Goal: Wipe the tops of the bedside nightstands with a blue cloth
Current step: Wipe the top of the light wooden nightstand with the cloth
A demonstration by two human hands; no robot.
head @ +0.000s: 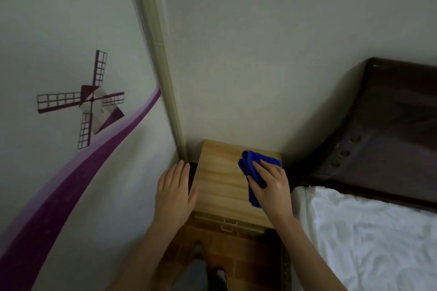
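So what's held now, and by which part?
Nothing gripped. The right hand presses flat on the near half of the folded blue cloth on the light wooden nightstand; the left hand is open, empty.

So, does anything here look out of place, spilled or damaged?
Nothing stands out. The nightstand shows no spill or damage. The right hand presses the cloth on its top, and the left hand lies flat at its left edge. The sheet is only creased.
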